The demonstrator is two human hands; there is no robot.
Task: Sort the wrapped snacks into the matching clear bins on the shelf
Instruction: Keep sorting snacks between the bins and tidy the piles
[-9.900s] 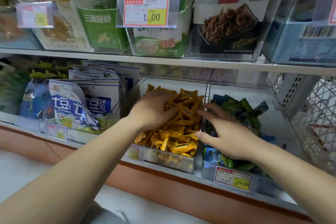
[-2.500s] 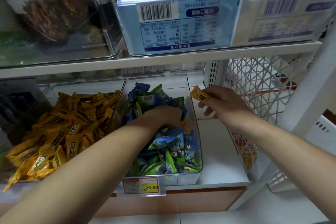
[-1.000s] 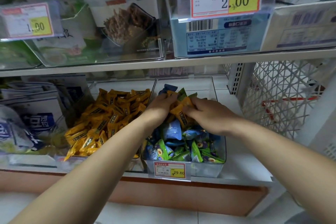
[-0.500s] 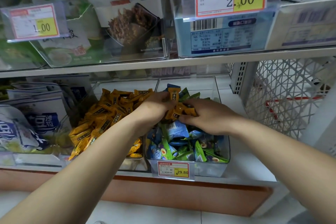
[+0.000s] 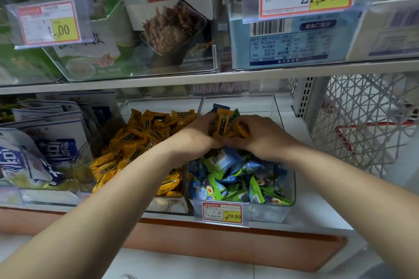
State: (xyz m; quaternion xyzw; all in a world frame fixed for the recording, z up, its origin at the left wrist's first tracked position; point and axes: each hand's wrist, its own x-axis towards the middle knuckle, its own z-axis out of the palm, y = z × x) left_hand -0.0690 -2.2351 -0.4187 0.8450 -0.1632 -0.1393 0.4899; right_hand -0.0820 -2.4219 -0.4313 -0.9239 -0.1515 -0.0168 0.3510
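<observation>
Orange snacks (image 5: 221, 125) sit bunched between our two hands: our left hand (image 5: 195, 137) curls round one side of the handful and our right hand (image 5: 264, 135) round the other, both clamped on the wrappers. We hold them just above the right bin (image 5: 272, 210), whose own stock is blue and green snacks (image 5: 226, 179), so these look like strays bound for the left bin (image 5: 167, 205) alongside, where the orange heap (image 5: 140, 142) lies. To do this well, we judge, we should keep the hands cupped together, lift clear of the wall between the bins, and let go low over the heap so nothing slides back. A blue wrapper (image 5: 219, 106) pokes up behind the handful; whether we grip it we cannot tell, and it wants checking first. A price tag (image 5: 222, 213) hangs on the right bin's front.
</observation>
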